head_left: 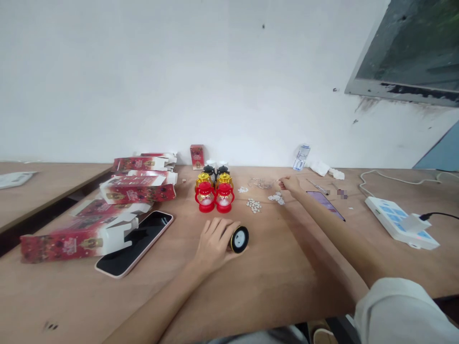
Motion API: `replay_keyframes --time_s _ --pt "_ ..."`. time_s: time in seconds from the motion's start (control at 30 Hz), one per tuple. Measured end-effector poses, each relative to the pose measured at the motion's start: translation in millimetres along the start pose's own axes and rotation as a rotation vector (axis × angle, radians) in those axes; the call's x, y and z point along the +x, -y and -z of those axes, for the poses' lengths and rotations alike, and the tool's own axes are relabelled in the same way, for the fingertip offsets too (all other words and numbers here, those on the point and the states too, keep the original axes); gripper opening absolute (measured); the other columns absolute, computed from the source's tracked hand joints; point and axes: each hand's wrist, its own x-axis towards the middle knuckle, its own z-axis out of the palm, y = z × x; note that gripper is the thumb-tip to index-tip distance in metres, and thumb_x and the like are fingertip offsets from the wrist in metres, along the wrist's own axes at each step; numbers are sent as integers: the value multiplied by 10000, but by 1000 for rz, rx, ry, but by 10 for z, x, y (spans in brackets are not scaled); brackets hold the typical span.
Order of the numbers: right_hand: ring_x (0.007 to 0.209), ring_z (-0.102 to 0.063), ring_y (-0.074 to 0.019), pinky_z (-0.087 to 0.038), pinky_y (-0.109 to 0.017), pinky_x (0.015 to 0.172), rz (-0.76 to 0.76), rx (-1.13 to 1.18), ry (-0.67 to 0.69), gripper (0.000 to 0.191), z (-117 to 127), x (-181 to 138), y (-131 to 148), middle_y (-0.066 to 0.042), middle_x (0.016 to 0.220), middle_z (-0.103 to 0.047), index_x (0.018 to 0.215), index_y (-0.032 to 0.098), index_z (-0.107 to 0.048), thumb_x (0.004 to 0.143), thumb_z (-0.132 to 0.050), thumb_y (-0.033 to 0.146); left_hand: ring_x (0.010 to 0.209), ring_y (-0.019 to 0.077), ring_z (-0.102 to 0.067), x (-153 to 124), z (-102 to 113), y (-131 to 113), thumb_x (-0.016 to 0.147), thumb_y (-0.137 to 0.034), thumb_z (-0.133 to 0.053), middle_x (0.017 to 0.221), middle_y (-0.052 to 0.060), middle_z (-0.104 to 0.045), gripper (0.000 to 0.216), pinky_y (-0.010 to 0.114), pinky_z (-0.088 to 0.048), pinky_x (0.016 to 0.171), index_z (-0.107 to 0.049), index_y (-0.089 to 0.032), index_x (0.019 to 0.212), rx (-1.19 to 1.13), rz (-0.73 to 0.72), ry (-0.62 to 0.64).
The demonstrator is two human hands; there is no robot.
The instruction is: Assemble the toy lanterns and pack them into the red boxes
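Two bare hands are out over the table, one near, one far.

Left hand: mid-table, the closer one to the near edge. Its grip is closed around a round black piece with a gold rim and pale centre. The piece rests on the table and faces the near edge. The rest of it is hidden under the fingers.

Just left of that hand, a phone in a pink case lies screen up. A flat red carton toward the left edge touches it. More red cartons are stacked beyond, toward the far-left corner.

Past the left hand, small lanterns stand in a tight block: red lanterns in front, gold and black ones behind. To their right is a pile of small round discs, then a scatter of white bits.

Right hand: reaches well out toward the far edge, fingertips at the white bits and just beside thin wire loops. Cannot tell whether its grip is pinched on anything.

Right of that forearm a dark phone lies flat. A white power strip sits near the right edge.

At the far edge, by the wall, stand a small upright red box and a clear bottle.
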Motion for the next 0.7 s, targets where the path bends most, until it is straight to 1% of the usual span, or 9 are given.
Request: replay_keyframes --time_s 0.07,0.17,0.27,0.43,0.57,0.7 --pt "982 -590 -195 -512 -402 823 15 13 25 323 28 -38 48 -81 1160 -568 1164 154 -533 892 -541 327 809 213 -540 0 5 -9 776 -442 -625 901 99 -645 387 315 -386 674 -614 -157 1039 9 8 -40" --pt "965 -595 -189 -517 -392 811 45 39 66 315 43 -112 111 -80 1143 -576 1152 148 -540 891 -543 324 779 205 -514 16 21 -16 746 -422 -671 885 96 -605 398 311 -410 671 -613 -159 1039 5 51 -133" --pt "926 -605 -175 -526 -371 783 83 71 83 294 13 -177 153 -73 1105 -591 1128 143 -550 892 -542 319 776 198 -507 44 37 -7 734 -411 -691 858 79 -559 408 296 -433 653 -594 -156 1037 -55 120 -171" --pt "910 -608 -170 -529 -363 771 115 127 64 283 -84 -200 160 -68 1089 -596 1118 143 -554 894 -541 314 845 208 -531 54 26 27 744 -398 -688 905 66 -555 401 311 -458 701 -557 -180 1053 -129 183 -148" --pt "931 -604 -177 -525 -375 786 108 163 35 296 -134 -171 114 -72 1111 -589 1134 147 -547 894 -540 319 851 208 -529 23 0 42 743 -391 -693 930 68 -554 419 316 -461 715 -544 -187 1077 -157 163 -100" --pt "888 -612 -162 -533 -352 755 116 181 -9 276 -130 -127 86 -64 1071 -601 1112 144 -555 898 -535 315 853 209 -522 8 -8 45 738 -369 -704 938 74 -552 437 319 -451 726 -535 -179 1093 -150 151 -86"
